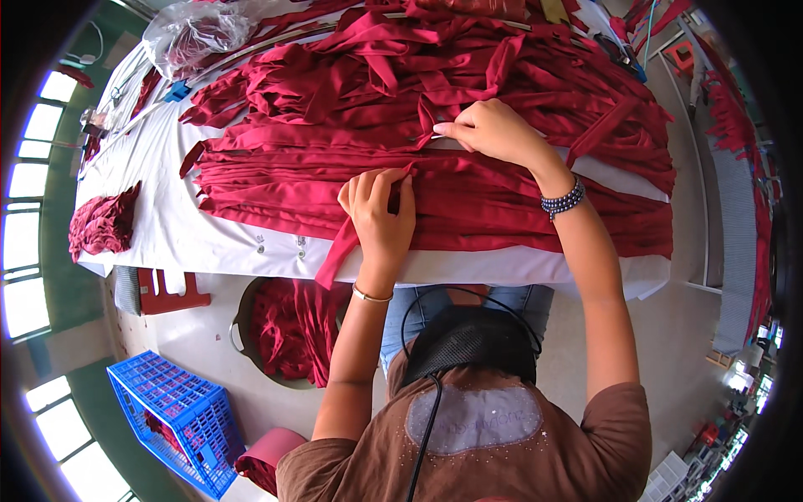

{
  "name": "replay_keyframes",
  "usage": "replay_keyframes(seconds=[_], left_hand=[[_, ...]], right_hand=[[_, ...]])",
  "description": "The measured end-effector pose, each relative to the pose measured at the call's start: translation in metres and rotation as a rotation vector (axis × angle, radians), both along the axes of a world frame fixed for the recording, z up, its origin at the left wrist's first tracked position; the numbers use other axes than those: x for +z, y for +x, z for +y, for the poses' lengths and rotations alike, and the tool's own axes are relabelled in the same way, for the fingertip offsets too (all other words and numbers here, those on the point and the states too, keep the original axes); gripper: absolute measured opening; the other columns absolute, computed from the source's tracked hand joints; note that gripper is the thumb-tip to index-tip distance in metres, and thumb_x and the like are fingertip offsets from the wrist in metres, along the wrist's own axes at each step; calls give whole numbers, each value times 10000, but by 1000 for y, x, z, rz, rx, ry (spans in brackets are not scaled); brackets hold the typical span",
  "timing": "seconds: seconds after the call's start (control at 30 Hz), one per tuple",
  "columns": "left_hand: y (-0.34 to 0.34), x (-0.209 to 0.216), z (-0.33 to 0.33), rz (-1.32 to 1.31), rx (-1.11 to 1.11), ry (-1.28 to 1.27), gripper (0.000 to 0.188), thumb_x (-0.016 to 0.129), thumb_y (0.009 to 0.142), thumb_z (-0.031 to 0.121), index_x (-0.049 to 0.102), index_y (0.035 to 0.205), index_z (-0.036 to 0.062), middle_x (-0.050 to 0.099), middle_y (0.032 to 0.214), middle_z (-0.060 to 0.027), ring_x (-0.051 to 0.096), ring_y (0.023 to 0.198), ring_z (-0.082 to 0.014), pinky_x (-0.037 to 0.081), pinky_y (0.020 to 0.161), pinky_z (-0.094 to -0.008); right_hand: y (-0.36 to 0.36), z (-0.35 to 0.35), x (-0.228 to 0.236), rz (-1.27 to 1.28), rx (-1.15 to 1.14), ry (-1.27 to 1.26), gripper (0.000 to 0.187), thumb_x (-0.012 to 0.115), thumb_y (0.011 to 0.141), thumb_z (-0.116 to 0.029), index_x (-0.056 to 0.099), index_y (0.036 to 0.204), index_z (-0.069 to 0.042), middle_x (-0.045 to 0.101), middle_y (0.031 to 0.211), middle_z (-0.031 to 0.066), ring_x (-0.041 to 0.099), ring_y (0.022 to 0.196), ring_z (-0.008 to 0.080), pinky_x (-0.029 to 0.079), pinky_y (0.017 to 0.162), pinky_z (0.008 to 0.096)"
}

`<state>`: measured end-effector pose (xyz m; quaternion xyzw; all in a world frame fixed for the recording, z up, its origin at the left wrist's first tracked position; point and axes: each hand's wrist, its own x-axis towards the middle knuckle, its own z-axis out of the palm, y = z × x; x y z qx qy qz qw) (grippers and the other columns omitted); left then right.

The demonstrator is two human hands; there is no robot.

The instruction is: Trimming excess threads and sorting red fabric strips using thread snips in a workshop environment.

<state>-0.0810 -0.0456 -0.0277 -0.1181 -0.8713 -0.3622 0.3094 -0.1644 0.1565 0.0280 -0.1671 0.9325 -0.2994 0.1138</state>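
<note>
Long dark red fabric strips (309, 180) lie side by side across a table covered with white cloth. My left hand (381, 213) is closed on one red fabric strip (337, 253); its tail hangs below the wrist over the table's near edge. To the right and farther in, my right hand (495, 132) is closed in a pinch at the raised tip of red fabric. Something thin and pale shows at its fingertips, too small to name. A bead bracelet circles my right wrist, a plain bangle my left.
Beyond the strips lies a tangled red fabric heap (335, 75) with a clear plastic bag (196, 38) at its left. A crumpled red bundle (104, 222) sits at the table's left end. Below stand a round tub (244, 339) of red fabric and a blue crate (171, 393).
</note>
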Motion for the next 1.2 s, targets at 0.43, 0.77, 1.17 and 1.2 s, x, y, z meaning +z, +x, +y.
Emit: replay_keyframes(seconds=[0.43,0.77,1.17,1.2], left_hand=[[0,-1,1,-2,19,1,115,697,768,78,643,869,90,625,850,-32,576,813,-210,384,823,-328],[-1,-4,2,-19,-5,31,135,691,768,76,634,889,95,606,852,-39,552,821,-215,348,842,-336],[9,15,-6,152,-161,324,161,581,777,-104,552,903,-8,611,990,-145,586,869,-231,473,779,-309],[14,23,-10,90,-206,314,142,544,785,-120,517,887,-24,599,1018,-164,577,872,-203,475,772,-278]], right_hand=[[6,19,-3,-63,-66,-63,601,563,890,-509,603,558,-10,530,474,63,490,440,158,394,496,314],[-3,3,4,-13,-16,-353,606,571,888,-529,536,521,-48,370,413,0,387,421,105,339,471,289],[74,36,13,165,122,-235,375,815,706,-232,651,975,-28,624,916,66,609,837,194,487,710,300],[85,35,15,142,136,-258,409,819,698,-234,652,1017,-41,634,947,59,613,874,185,492,728,295]])
